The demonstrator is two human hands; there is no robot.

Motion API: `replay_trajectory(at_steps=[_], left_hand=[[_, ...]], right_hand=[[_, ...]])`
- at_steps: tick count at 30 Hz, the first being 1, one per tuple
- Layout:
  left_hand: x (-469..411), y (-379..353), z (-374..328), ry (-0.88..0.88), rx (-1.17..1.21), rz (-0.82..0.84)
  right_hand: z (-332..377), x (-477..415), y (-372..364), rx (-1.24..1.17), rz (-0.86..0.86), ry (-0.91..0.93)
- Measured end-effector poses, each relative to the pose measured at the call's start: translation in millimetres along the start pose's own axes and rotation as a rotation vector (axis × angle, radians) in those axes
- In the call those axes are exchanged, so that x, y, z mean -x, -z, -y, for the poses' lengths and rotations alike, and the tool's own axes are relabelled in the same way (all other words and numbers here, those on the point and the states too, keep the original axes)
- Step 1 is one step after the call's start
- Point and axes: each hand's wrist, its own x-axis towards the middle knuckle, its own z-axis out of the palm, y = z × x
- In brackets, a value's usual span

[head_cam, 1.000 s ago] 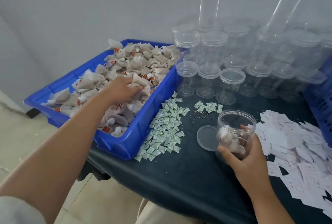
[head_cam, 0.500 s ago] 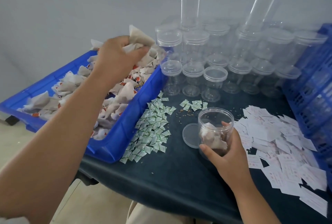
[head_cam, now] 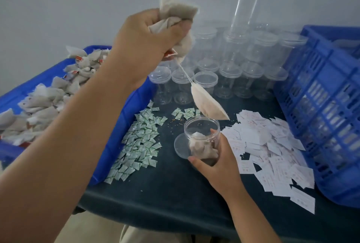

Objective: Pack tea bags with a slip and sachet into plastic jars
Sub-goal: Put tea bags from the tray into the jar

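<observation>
My left hand (head_cam: 148,45) is raised above the table and grips a bunch of tea bags (head_cam: 175,11). One tea bag (head_cam: 208,104) dangles from it by its string, just above the open jar (head_cam: 202,139). My right hand (head_cam: 220,164) grips that clear jar, which stands on the dark table and holds a few tea bags. Its lid (head_cam: 180,146) lies flat beside it on the left. More tea bags fill the blue tray (head_cam: 115,137) at left. Green-white sachets (head_cam: 140,141) lie left of the jar, white paper slips (head_cam: 268,149) to its right.
Rows of clear lidded jars (head_cam: 229,75) stand at the back, some stacked tall. A blue slatted crate (head_cam: 327,106) blocks the right side. The dark table's front edge (head_cam: 175,213) runs close to my body. Loose tea grains lie near the sachets.
My left hand lifted from the tray with a bunch of tea bags and swung right, toward the jar; one bag now hangs by its string. My right hand stays on the jar.
</observation>
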Motion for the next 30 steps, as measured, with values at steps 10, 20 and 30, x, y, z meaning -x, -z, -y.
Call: replay_trajectory(at_steps=[10, 20, 30], left_hand=[[27, -51, 54, 0.124, -0.422, 0.327], [38, -54, 79, 0.140, -0.691, 0.514], [39, -53, 83, 0.133, -0.669, 0.617]], right_hand=[[-16, -1, 0, -0.057, -0.073, -0.042], [-14, -1, 0, -0.049, -0.079, -0.051], [-17, -2, -1, 0.012, -0.079, -0.035]])
